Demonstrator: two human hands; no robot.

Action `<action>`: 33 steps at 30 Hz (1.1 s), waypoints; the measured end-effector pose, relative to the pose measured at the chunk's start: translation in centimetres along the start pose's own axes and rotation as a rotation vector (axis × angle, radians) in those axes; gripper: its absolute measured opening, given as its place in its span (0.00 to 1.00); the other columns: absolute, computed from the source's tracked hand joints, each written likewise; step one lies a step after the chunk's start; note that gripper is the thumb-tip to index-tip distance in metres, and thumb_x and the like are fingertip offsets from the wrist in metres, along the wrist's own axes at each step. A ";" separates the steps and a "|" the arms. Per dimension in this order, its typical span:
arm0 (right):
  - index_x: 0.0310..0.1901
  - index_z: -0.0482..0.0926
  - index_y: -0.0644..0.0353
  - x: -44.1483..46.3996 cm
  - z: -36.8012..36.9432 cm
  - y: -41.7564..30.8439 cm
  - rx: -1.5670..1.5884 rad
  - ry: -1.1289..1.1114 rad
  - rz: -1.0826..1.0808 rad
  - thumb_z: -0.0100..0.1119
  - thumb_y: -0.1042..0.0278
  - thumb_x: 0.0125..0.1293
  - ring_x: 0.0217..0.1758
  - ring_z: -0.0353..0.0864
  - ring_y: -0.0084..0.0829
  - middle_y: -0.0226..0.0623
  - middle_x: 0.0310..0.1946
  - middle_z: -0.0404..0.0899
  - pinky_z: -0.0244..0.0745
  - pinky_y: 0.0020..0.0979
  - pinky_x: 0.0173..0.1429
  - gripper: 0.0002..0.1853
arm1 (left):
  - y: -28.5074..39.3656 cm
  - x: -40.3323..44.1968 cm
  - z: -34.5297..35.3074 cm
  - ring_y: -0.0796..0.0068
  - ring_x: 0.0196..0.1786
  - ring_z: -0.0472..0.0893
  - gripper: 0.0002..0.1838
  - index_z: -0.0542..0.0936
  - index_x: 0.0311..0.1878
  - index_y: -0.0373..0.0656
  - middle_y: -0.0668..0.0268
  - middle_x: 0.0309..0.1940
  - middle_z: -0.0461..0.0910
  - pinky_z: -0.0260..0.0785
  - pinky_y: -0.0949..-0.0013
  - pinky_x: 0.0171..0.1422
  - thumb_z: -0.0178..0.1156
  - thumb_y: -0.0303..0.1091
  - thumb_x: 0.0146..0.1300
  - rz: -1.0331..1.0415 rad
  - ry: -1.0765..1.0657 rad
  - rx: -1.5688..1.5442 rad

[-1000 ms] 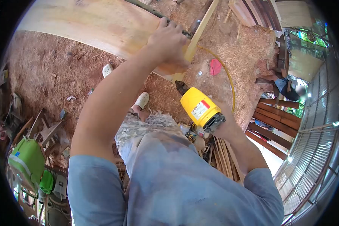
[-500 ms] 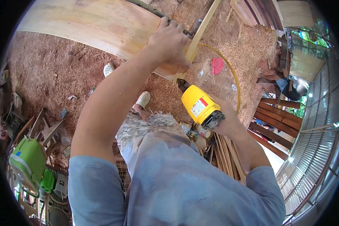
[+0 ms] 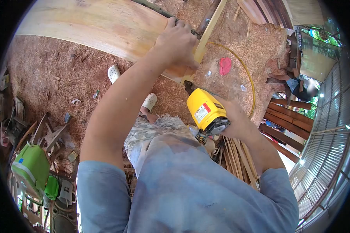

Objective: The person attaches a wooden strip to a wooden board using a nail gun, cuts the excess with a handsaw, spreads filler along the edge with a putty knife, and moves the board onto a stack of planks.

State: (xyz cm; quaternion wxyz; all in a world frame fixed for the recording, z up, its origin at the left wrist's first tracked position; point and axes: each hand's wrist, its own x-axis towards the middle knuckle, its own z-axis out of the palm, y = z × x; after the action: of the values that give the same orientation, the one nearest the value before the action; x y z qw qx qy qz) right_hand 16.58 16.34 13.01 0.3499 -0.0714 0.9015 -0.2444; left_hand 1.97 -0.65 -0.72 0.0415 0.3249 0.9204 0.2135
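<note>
A wide, pale wooden board (image 3: pixel 105 27) stretches from the upper left to the middle. Across its end lies a narrow wooden strip (image 3: pixel 210 29). My left hand (image 3: pixel 177 42) grips the board's end, its fingers over the far edge and its thumb against the strip. In my right hand (image 3: pixel 237 118) is a yellow nail gun (image 3: pixel 206 110), its handle mostly hidden behind the body. The gun's dark nose touches or nearly touches the near end of the strip, at the board's corner; I cannot tell which.
A yellow hose (image 3: pixel 248 70) curves over the sawdust-covered ground (image 3: pixel 58 77). Near it lies a pink scrap (image 3: pixel 224 66). Thin wood strips (image 3: pixel 239 161) are bundled by my right side. A green container (image 3: pixel 31 167) stands at left. Another person (image 3: pixel 297 89) sits at far right.
The view has shifted slightly. Both hands, the nail gun, the board and the strip keep nearly the same places relative to each other.
</note>
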 end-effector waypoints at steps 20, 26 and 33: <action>0.59 0.74 0.58 -0.1 0.0 0.4 -0.080 -0.096 0.010 0.72 0.68 0.50 0.47 0.83 0.54 0.51 0.41 0.84 0.77 0.50 0.50 0.31 | 0.4 0.0 0.7 0.54 0.61 0.71 0.35 0.89 0.44 0.49 0.53 0.48 0.77 0.53 0.49 0.73 0.72 0.64 0.33 0.009 0.089 -0.061; 0.60 0.73 0.57 -0.2 0.1 0.1 -0.081 -0.120 0.046 0.72 0.66 0.52 0.47 0.83 0.53 0.50 0.41 0.84 0.77 0.50 0.50 0.31 | 0.1 0.1 1.0 0.53 0.60 0.72 0.35 0.89 0.43 0.49 0.53 0.47 0.77 0.53 0.48 0.73 0.73 0.64 0.33 0.018 0.090 -0.061; 0.59 0.75 0.57 -0.1 0.1 -0.2 -0.045 -0.066 0.001 0.71 0.66 0.53 0.48 0.83 0.52 0.50 0.42 0.84 0.77 0.49 0.51 0.30 | 0.2 -0.1 0.2 0.53 0.60 0.72 0.35 0.89 0.41 0.47 0.52 0.48 0.77 0.54 0.49 0.72 0.72 0.65 0.34 0.015 0.040 -0.062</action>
State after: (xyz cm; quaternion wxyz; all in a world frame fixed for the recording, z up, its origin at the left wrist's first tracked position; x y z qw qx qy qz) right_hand 16.68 16.14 13.09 0.3778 -0.0870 0.8948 -0.2213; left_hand 2.26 -0.50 -0.79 0.0318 0.3262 0.9114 0.2487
